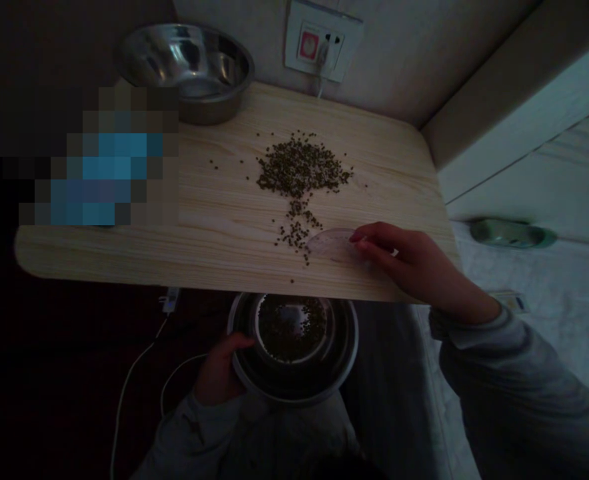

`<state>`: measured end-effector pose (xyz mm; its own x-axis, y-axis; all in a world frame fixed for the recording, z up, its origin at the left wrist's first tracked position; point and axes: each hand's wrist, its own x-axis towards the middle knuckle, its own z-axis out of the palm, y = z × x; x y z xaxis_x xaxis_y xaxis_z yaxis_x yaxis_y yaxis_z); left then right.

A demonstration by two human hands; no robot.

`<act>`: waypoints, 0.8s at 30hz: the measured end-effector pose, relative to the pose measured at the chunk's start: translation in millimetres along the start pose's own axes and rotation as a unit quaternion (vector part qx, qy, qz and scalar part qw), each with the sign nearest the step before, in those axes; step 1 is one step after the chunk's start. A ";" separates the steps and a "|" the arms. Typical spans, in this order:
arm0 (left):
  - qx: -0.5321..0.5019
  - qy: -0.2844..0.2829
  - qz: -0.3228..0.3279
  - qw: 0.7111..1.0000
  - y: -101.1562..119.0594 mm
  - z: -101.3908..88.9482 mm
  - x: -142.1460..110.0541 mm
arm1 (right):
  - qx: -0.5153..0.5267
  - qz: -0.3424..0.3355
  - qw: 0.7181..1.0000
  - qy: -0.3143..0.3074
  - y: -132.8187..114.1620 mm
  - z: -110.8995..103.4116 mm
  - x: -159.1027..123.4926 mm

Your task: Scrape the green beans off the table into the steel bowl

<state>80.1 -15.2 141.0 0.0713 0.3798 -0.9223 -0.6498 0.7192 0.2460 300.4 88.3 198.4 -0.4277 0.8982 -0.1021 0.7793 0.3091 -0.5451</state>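
Note:
A pile of small dark green beans (299, 167) lies on the wooden tabletop (214, 227), with a looser trail running toward the front edge. My right hand (389, 250) pinches a thin, clear, rounded plastic piece (332, 243), whose far edge is beside the trail. Below the table's front edge, my left hand (222, 367) grips the left rim of a metal bowl (342, 367). Many of the same dark beans (289, 330) lie in the bottom of this bowl.
Another metal bowl (189, 73) stands at the back left of the table. A blurred blue object (114, 167) is at the left. Behind is a wall socket (324, 43) with a plug. A white cable (124, 393) hangs at lower left; a greenish item (512, 233) lies on the bed.

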 end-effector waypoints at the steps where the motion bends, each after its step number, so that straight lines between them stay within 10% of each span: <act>1: -0.011 -0.001 -0.008 1.000 -0.1 -0.4 0.7 | 0.000 -0.002 1.000 -0.002 -1.0 0.4 0.5; 24: -0.020 -0.002 -0.027 0.999 -3.1 -8.7 6.9 | -0.003 -0.027 0.999 -0.038 3.2 -2.6 -8.5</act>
<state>76.0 -19.9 131.2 0.1102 0.3443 -0.9324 -0.6743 0.7151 0.1844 307.7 82.5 199.7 -0.5022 0.8540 -0.1359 0.7569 0.3581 -0.5467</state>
